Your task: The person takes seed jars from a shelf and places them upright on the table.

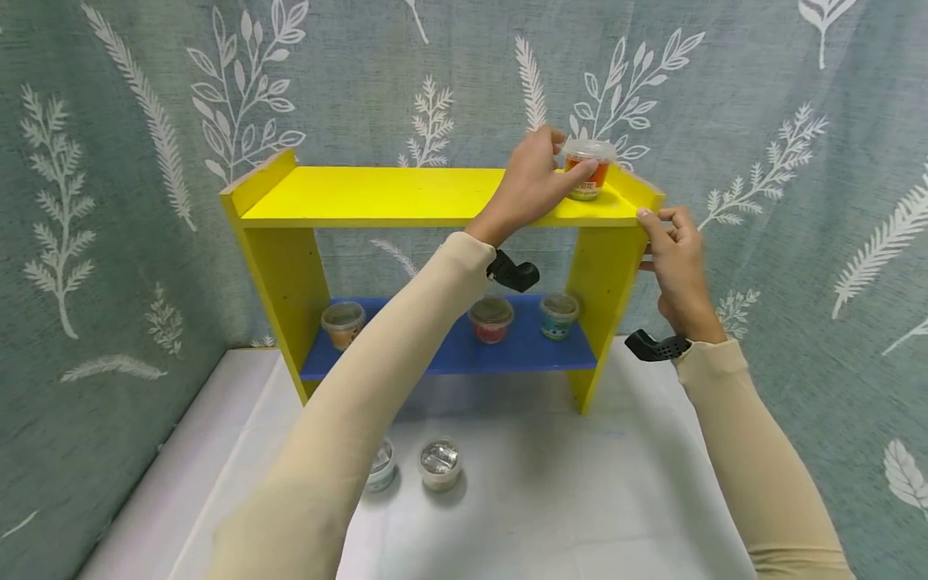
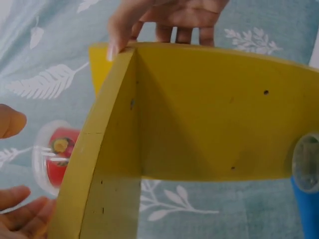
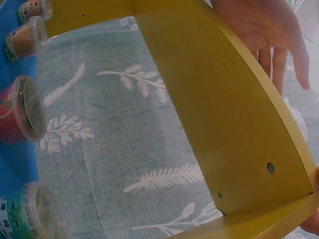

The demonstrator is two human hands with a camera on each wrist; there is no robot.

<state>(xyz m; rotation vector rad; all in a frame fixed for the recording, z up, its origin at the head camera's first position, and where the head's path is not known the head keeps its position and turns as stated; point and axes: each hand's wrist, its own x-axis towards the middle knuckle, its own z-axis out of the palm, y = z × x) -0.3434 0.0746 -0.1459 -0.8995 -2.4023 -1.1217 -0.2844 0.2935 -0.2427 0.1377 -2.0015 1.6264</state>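
Note:
My left hand [image 1: 532, 177] reaches across to the right end of the yellow shelf's top board [image 1: 391, 193]. Beside it stands a small tub [image 1: 589, 189] with a red-orange label and clear lid. In the left wrist view, the thumb and fingers are spread, with a gap between them and that tub [image 2: 60, 154]. My right hand [image 1: 681, 266] grips the shelf's upper right corner, thumb on the front edge and fingers along the outer side. Its thumb and fingers [image 2: 169, 32] also show at the corner in the left wrist view.
On the blue lower board [image 1: 536, 346] are an orange tub [image 1: 344, 324], a red tub [image 1: 490, 319] and a teal tub [image 1: 558, 315]. Two silver-topped tubs [image 1: 439, 465] stand on the white table before the shelf, one partly behind my left sleeve. A leaf-patterned curtain [image 1: 449, 89] hangs behind.

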